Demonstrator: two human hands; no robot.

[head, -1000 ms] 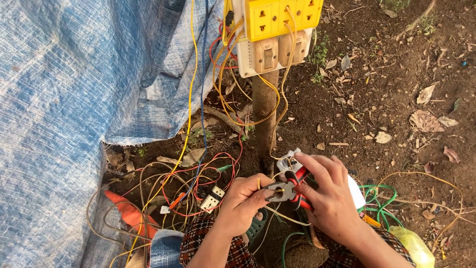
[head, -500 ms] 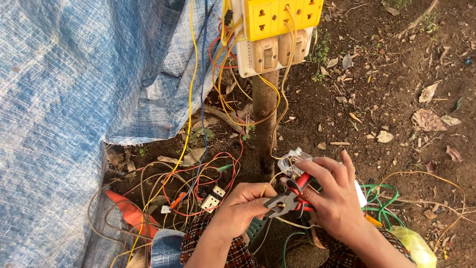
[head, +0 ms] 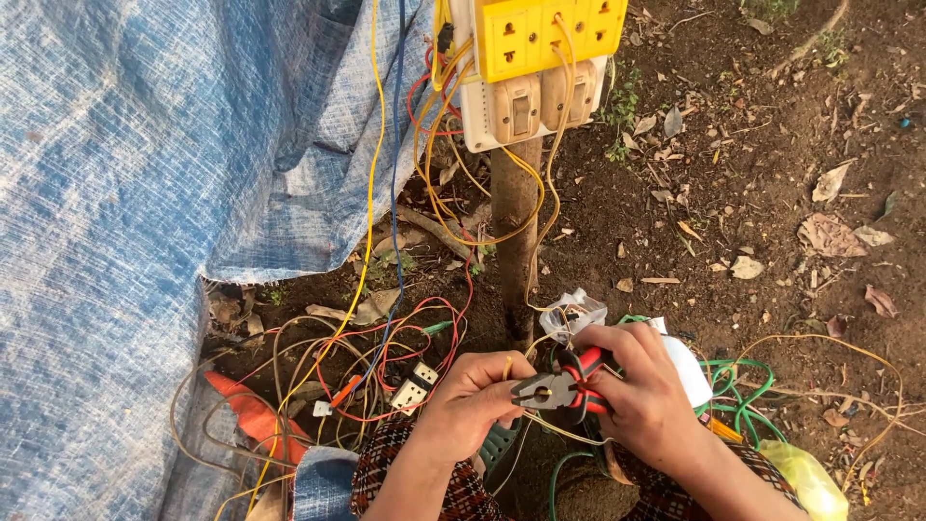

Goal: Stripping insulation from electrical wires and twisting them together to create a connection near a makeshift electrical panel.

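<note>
While the head view looked straight down at bare brown soil [head: 772, 174] littered with dry leaves, both hands met low in the middle of the picture. The right hand [head: 648, 400] was wrapped around the red and black handles of a pair of pliers [head: 564, 386], whose grey nose pointed left toward the other hand. The left hand [head: 473, 400] was pinched shut on a thin yellow wire [head: 508, 367], holding it right at the plier tips; whether the tips were actually biting the wire could not be told. Just above the hands lay a small clear plastic wrapper [head: 574, 314], and a white rounded object [head: 690, 371] showed partly behind the right hand. A wooden post [head: 514, 241] rose from the ground beyond them, carrying a yellow socket block [head: 550, 34] with a cream switch plate [head: 526, 111] beneath it, yellow wires looping down from both. To the left of the post sprawled a tangle of red, yellow and blue wires [head: 376, 357] with a small white socket [head: 415, 386] among them. A blue woven tarpaulin [head: 145, 193] covered the whole left side, and green wire [head: 743, 396] coiled on the ground to the right
</note>
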